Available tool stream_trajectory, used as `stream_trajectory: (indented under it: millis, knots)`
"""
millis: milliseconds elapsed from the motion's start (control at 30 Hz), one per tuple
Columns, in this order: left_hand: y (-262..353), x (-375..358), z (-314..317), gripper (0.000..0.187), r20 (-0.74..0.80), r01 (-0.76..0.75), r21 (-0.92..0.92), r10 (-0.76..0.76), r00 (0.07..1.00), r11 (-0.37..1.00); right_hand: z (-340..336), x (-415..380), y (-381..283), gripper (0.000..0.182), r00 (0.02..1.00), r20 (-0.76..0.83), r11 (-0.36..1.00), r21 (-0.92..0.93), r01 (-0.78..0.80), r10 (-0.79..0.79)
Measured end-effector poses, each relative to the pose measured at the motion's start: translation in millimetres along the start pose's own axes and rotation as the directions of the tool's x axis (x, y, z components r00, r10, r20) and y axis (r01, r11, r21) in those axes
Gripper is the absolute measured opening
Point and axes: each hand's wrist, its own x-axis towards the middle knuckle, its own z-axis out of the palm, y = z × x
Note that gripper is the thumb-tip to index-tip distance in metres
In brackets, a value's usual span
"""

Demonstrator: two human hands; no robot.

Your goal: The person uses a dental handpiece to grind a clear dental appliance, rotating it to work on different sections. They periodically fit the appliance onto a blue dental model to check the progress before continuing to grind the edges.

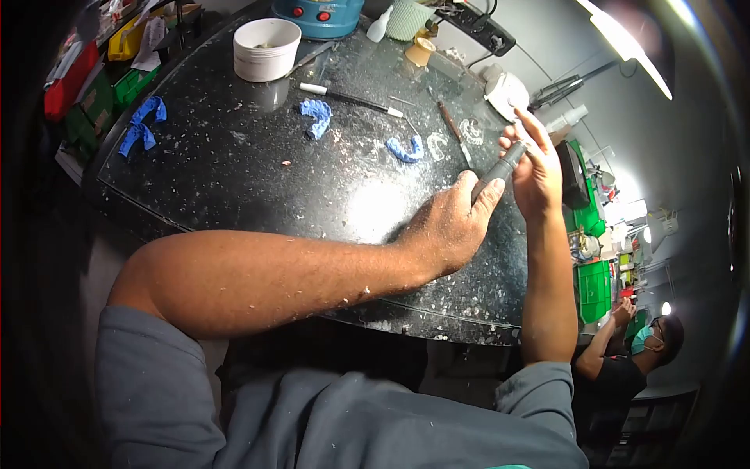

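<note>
My left hand (449, 230) is wrapped round a grey cylindrical handpiece (500, 170), which points up and to the right. The tip of the handpiece meets my right hand (537, 168), whose fingers are bent round something small and pale that I cannot make out. Just left of the hands, a brown-handled tool (449, 121) lies on the black table (258, 187). Near it are a blue horseshoe-shaped piece (406, 150) and clear arch-shaped pieces (437, 147).
More blue pieces (316, 117) lie further left. A white tub (266, 51) stands at the back beside a blue machine (319, 16). A black-and-white pen-like tool (351, 99) lies in front. Green bins (594, 291) and a masked person (625, 352) are at the right.
</note>
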Motion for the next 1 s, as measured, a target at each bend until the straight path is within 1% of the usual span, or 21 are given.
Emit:
stream_trajectory:
  millis: [33, 67, 100, 167, 200, 233, 300, 333, 367, 433, 467, 500, 567, 600, 667, 700, 767, 867, 900, 967, 1000]
  knots:
    - [-2, 1, 0, 0.044, 0.007, 0.038, 0.045, -0.038, 0.999, 0.998, -7, -8, 3, 0.04, 0.997, -0.079, 0.999, 0.044, 0.023, -0.019]
    - [-4, 3, 1, 0.044, 0.002, 0.034, 0.1, -0.034, 0.999, 0.994, -13, -14, 8, 0.042, 0.993, -0.103, 0.994, 0.088, 0.067, -0.058]
    - [-6, 5, 1, 0.044, 0.019, 0.041, 0.108, -0.043, 0.999, 0.993, -17, -20, 14, 0.044, 0.983, -0.152, 0.99, 0.071, 0.118, -0.107]
    - [-5, 5, 0, 0.044, 0.111, 0.018, 0.14, -0.034, 0.993, 0.99, -12, -34, 16, 0.045, 0.967, -0.198, 0.987, -0.038, 0.158, -0.162]
    - [-7, 5, 1, 0.043, 0.107, 0.006, 0.143, -0.022, 0.994, 0.99, -8, -36, 15, 0.047, 0.967, -0.195, 0.986, 0.006, 0.168, -0.163]
    - [-6, 4, 1, 0.043, 0.121, 0.013, 0.156, -0.032, 0.992, 0.988, -8, -34, 16, 0.042, 0.966, -0.191, 0.981, 0.051, 0.188, -0.175]
    - [-1, 4, 0, 0.042, 0.151, 0.061, 0.145, -0.083, 0.985, 0.988, -6, -35, 14, 0.035, 0.961, -0.218, 0.985, -0.009, 0.17, -0.168]
    - [-2, 6, 2, 0.04, 0.129, 0.022, 0.167, -0.044, 0.991, 0.986, -2, -36, 14, 0.029, 0.956, -0.229, 0.982, 0.009, 0.191, -0.184]
    - [-3, 6, 2, 0.04, 0.14, 0.025, 0.182, -0.051, 0.989, 0.983, -3, -36, 14, 0.029, 0.953, -0.244, 0.981, 0.021, 0.193, -0.182]
    - [-3, 6, 3, 0.039, 0.149, 0.062, 0.115, -0.079, 0.986, 0.991, -5, -36, 14, 0.028, 0.957, -0.228, 0.98, 0.047, 0.194, -0.179]
    - [-3, 5, 4, 0.037, 0.158, 0.06, 0.071, -0.071, 0.985, 0.996, -5, -37, 14, 0.027, 0.951, -0.242, 0.977, 0.046, 0.207, -0.19]
    - [-3, 5, 4, 0.037, 0.171, 0.062, 0.081, -0.076, 0.982, 0.995, -9, -35, 15, 0.028, 0.948, -0.26, 0.978, 0.049, 0.203, -0.184]
    - [-3, 5, 4, 0.036, 0.168, 0.12, -0.024, -0.114, 0.979, 0.992, -9, -36, 12, 0.027, 0.946, -0.262, 0.976, 0.055, 0.212, -0.19]
    - [-3, 6, 3, 0.035, 0.174, 0.139, 0.001, -0.137, 0.975, 0.99, -11, -36, 13, 0.027, 0.943, -0.272, 0.975, 0.052, 0.215, -0.193]
    - [-6, 7, 4, 0.036, 0.182, 0.127, -0.004, -0.124, 0.975, 0.992, -13, -34, 14, 0.027, 0.952, -0.215, 0.974, 0.014, 0.226, -0.218]
    - [-7, 7, 3, 0.037, 0.181, 0.116, -0.01, -0.113, 0.977, 0.993, -12, -35, 14, 0.027, 0.951, -0.216, 0.974, 0.012, 0.228, -0.22]
    - [-5, 7, 3, 0.038, 0.19, 0.122, 0.001, -0.12, 0.974, 0.992, -12, -35, 12, 0.027, 0.955, -0.229, 0.982, -0.014, 0.19, -0.188]
    - [-5, 7, 3, 0.038, 0.195, 0.128, -0.029, -0.12, 0.973, 0.991, -14, -34, 13, 0.027, 0.958, -0.205, 0.979, -0.006, 0.201, -0.198]
    - [-3, 7, 2, 0.038, 0.195, 0.152, -0.045, -0.141, 0.971, 0.987, -15, -34, 14, 0.027, 0.958, -0.206, 0.979, -0.011, 0.202, -0.2]
    - [-2, 6, 1, 0.038, 0.195, 0.176, -0.061, -0.161, 0.968, 0.983, -13, -33, 17, 0.028, 0.975, -0.137, 0.985, -0.05, 0.167, -0.172]
    - [-2, 7, 1, 0.036, 0.193, 0.177, -0.084, -0.158, 0.968, 0.981, -9, -34, 16, 0.028, 0.975, -0.142, 0.985, -0.064, 0.162, -0.169]
